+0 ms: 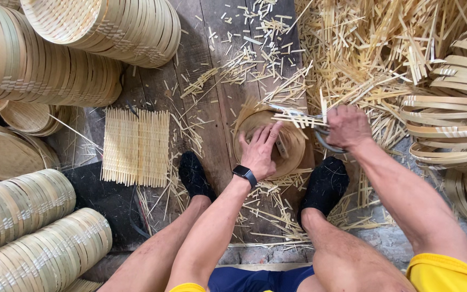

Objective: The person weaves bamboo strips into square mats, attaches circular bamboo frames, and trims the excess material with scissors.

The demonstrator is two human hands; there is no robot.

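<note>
Left hand (pixel 260 150) pressing fingers spread on round bamboo tray (pixel 270 141) at frame centre, right hand (pixel 347 126) clamped on shears (pixel 320 135) just right.

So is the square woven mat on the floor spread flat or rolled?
Spread flat: the woven mat lies open on the floorboards, all edges showing.

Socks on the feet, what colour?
Black socks, clearest in the head view.
</note>
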